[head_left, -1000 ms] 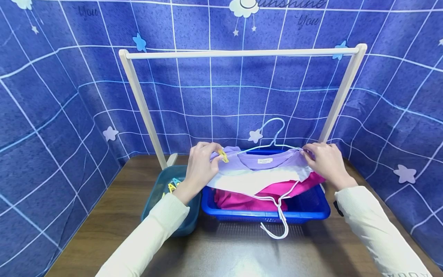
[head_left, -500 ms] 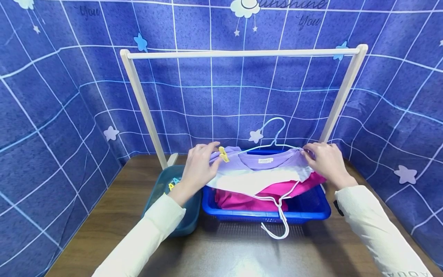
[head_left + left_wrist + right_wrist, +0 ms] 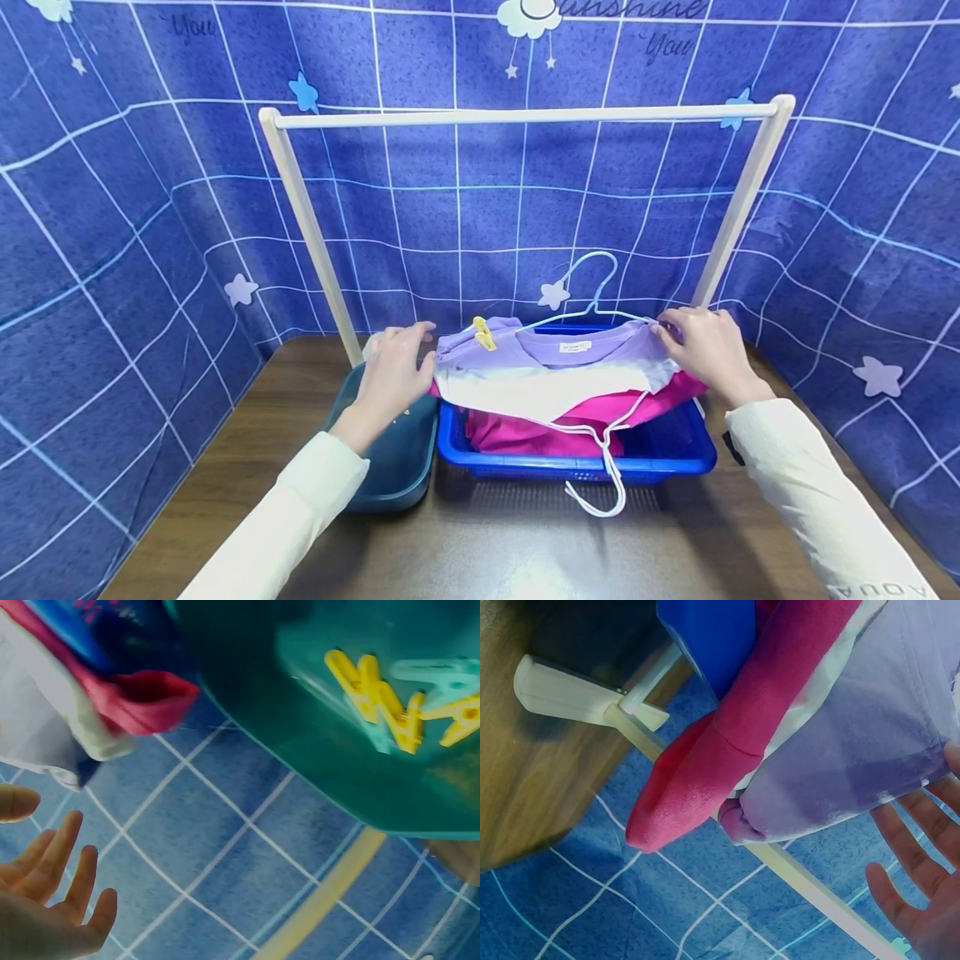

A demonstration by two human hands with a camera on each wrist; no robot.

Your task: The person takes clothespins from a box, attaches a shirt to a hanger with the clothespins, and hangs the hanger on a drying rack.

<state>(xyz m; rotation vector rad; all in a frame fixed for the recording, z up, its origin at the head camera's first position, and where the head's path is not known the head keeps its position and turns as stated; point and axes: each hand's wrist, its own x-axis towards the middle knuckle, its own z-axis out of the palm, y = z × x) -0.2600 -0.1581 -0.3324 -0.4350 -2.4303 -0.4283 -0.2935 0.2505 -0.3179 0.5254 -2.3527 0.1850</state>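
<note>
A yellow clothespin [image 3: 484, 333] sits on the left shoulder of a purple, white and pink shirt [image 3: 558, 383]. A light blue hanger [image 3: 592, 287] passes through its neck, hook upward. My left hand [image 3: 393, 371] is off the clothespin, beside the left sleeve, holding nothing. In the left wrist view, the fingers of the left hand [image 3: 56, 889] are spread. My right hand [image 3: 701, 346] pinches the shirt's right shoulder at the hanger's end. In the right wrist view, the right hand [image 3: 926, 855] has its thumb in front of the purple cloth and fingers behind.
A blue basket [image 3: 577, 468] under the shirt holds pink cloth. White hangers [image 3: 611, 467] hang over its front rim. Left of it stands a teal bin [image 3: 386, 496], with several yellow and teal clothespins [image 3: 401, 716] inside. Behind rises a rack with a white bar [image 3: 525, 116].
My left hand has let go of the yellow clothespin and moved left, leaving it on the shirt's shoulder. The right hand keeps its grip in the same place.
</note>
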